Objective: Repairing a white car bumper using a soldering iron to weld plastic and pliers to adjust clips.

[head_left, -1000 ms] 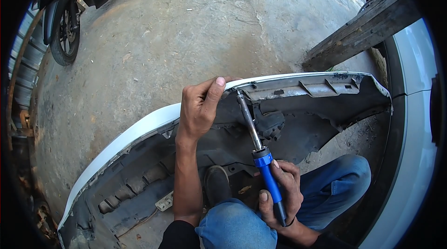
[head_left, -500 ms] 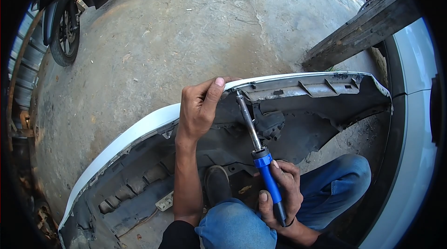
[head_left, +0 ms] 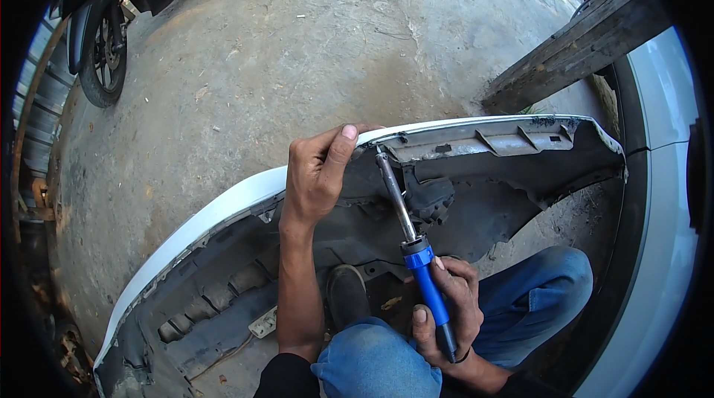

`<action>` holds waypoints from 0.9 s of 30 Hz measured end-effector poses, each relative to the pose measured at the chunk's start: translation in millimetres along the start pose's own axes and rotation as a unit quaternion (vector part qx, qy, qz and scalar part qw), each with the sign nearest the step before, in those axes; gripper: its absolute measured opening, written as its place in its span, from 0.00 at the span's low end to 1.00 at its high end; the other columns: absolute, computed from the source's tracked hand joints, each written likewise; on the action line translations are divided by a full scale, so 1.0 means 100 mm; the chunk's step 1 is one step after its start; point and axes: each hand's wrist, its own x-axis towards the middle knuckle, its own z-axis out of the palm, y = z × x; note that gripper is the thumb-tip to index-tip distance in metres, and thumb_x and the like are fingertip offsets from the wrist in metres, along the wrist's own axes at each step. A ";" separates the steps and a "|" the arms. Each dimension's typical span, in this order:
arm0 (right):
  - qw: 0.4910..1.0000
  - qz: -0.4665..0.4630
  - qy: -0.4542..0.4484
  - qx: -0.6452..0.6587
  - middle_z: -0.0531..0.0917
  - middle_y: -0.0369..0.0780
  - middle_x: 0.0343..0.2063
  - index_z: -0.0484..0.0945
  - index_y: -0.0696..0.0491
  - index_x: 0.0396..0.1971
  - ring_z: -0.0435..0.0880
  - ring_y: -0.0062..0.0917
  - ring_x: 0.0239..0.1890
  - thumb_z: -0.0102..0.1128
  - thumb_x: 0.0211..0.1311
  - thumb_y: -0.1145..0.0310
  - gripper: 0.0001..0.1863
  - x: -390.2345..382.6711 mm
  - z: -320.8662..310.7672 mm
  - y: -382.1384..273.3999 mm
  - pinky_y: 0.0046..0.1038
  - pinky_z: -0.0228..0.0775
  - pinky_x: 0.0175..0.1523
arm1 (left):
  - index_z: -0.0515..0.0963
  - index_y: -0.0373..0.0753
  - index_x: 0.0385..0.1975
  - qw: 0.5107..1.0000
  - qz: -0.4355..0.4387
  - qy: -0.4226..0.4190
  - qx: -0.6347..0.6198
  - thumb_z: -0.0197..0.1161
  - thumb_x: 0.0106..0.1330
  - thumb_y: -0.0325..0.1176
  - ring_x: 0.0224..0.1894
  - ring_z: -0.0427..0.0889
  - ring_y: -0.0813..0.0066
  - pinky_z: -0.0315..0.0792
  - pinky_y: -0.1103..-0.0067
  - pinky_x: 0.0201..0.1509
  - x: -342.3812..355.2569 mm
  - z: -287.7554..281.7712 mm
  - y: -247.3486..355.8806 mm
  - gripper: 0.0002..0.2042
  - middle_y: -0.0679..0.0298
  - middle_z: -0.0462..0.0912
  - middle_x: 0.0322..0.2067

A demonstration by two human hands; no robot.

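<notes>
A car bumper [head_left: 223, 208], white outside and dark grey inside, stands curved around my legs with its inner side toward me. My left hand [head_left: 318, 171] grips its upper edge near the middle, thumb on top and the other fingers hidden behind the white face. In my right hand [head_left: 455, 309] is a soldering iron [head_left: 428, 271] with a blue handle and a long metal barrel. Its tip is at the inside of the bumper's upper edge, just right of my left thumb. Whether the tip touches the plastic is hard to tell.
A white car [head_left: 666, 167] stands close on the right, beside a slanted wooden post [head_left: 565, 48]. At the far left is a black motor scooter [head_left: 100, 33]. A power strip [head_left: 263, 323] with a cable lies near my shoe [head_left: 346, 295] on the concrete floor [head_left: 297, 63].
Almost nothing differs. The soldering iron's barrel and tip have shifted very slightly to the left; both hands keep their holds.
</notes>
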 end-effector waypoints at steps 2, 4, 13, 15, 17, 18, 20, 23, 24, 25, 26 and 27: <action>1.000 -0.020 0.004 -0.009 0.90 0.43 0.34 0.81 0.62 0.61 0.85 0.39 0.55 0.72 0.63 0.65 0.28 0.02 0.00 0.00 0.47 0.66 0.65 | 0.91 0.31 0.47 1.000 0.000 0.000 0.001 0.54 0.84 0.48 0.20 0.60 0.86 0.51 0.75 0.24 0.00 0.00 0.04 0.25 0.72 0.66 0.15; 1.000 -0.015 0.003 -0.008 0.90 0.43 0.34 0.81 0.62 0.61 0.85 0.39 0.56 0.72 0.63 0.65 0.28 0.01 0.00 0.00 0.47 0.66 0.65 | 0.91 0.31 0.47 1.000 -0.018 0.001 0.013 0.54 0.84 0.48 0.21 0.60 0.86 0.51 0.75 0.24 0.00 0.00 0.09 0.25 0.72 0.67 0.15; 1.000 -0.004 0.001 -0.001 0.91 0.44 0.35 0.81 0.63 0.61 0.85 0.39 0.55 0.72 0.64 0.65 0.28 -0.01 0.00 0.00 0.47 0.66 0.65 | 0.91 0.32 0.47 1.000 -0.006 0.006 0.014 0.54 0.84 0.48 0.20 0.61 0.86 0.51 0.75 0.24 0.00 0.01 0.07 0.25 0.71 0.68 0.15; 1.000 0.001 0.000 0.001 0.91 0.44 0.36 0.81 0.63 0.61 0.85 0.40 0.55 0.72 0.64 0.65 0.28 -0.03 0.00 0.00 0.47 0.66 0.65 | 0.91 0.32 0.47 1.000 -0.010 0.003 0.016 0.54 0.84 0.48 0.20 0.61 0.86 0.51 0.75 0.23 0.00 0.00 0.10 0.25 0.71 0.68 0.15; 1.000 0.018 0.001 0.006 0.91 0.44 0.36 0.81 0.63 0.61 0.85 0.40 0.55 0.72 0.64 0.64 0.28 -0.04 0.00 0.00 0.47 0.67 0.65 | 0.91 0.31 0.47 1.000 -0.015 0.000 0.018 0.54 0.84 0.48 0.20 0.61 0.86 0.51 0.75 0.23 0.00 0.00 0.08 0.25 0.71 0.68 0.15; 1.000 0.017 0.000 0.007 0.91 0.44 0.36 0.81 0.63 0.61 0.85 0.40 0.55 0.72 0.64 0.64 0.28 -0.03 0.00 0.00 0.47 0.67 0.65 | 0.91 0.31 0.47 1.000 -0.008 0.001 0.015 0.54 0.84 0.48 0.20 0.61 0.86 0.51 0.75 0.23 0.00 0.00 0.04 0.25 0.71 0.68 0.15; 1.000 0.003 0.000 0.001 0.91 0.44 0.36 0.81 0.63 0.60 0.85 0.40 0.55 0.72 0.64 0.64 0.28 -0.01 0.00 -0.01 0.47 0.67 0.64 | 0.91 0.31 0.47 1.000 -0.001 0.002 0.012 0.54 0.84 0.48 0.20 0.61 0.86 0.51 0.75 0.23 -0.01 -0.01 0.03 0.25 0.71 0.68 0.15; 1.000 0.001 0.002 -0.001 0.90 0.44 0.36 0.81 0.63 0.61 0.85 0.40 0.55 0.72 0.64 0.65 0.28 -0.01 0.00 0.00 0.47 0.67 0.64 | 0.91 0.31 0.47 1.000 -0.005 0.003 0.009 0.54 0.84 0.48 0.20 0.60 0.86 0.51 0.75 0.23 0.00 0.00 0.03 0.25 0.71 0.68 0.14; 1.000 0.001 0.002 -0.001 0.90 0.44 0.36 0.81 0.63 0.61 0.85 0.40 0.55 0.72 0.64 0.65 0.28 -0.01 0.00 0.00 0.47 0.67 0.64 | 0.91 0.31 0.47 1.000 -0.003 0.002 0.005 0.54 0.84 0.48 0.20 0.60 0.86 0.51 0.75 0.23 0.00 0.01 0.03 0.25 0.71 0.68 0.14; 1.000 -0.001 0.002 0.000 0.90 0.44 0.36 0.81 0.63 0.61 0.85 0.40 0.55 0.73 0.64 0.65 0.28 -0.01 0.00 0.00 0.47 0.67 0.65 | 0.91 0.31 0.47 1.000 0.000 0.002 0.000 0.54 0.84 0.48 0.20 0.60 0.86 0.51 0.75 0.23 0.00 0.01 0.02 0.25 0.71 0.68 0.14; 1.000 -0.004 0.002 0.001 0.90 0.44 0.36 0.81 0.63 0.61 0.85 0.40 0.55 0.73 0.64 0.65 0.28 0.00 0.00 0.00 0.47 0.67 0.65 | 0.91 0.31 0.47 1.000 0.000 0.002 0.000 0.54 0.84 0.48 0.20 0.60 0.86 0.51 0.75 0.23 0.00 0.01 0.02 0.25 0.71 0.68 0.14; 1.000 -0.003 0.002 0.001 0.90 0.44 0.36 0.81 0.63 0.61 0.85 0.40 0.55 0.73 0.64 0.65 0.28 -0.01 0.00 0.00 0.47 0.67 0.65 | 0.91 0.31 0.47 1.000 0.000 0.002 0.002 0.54 0.84 0.47 0.20 0.60 0.86 0.51 0.75 0.23 0.00 0.01 0.02 0.25 0.71 0.67 0.14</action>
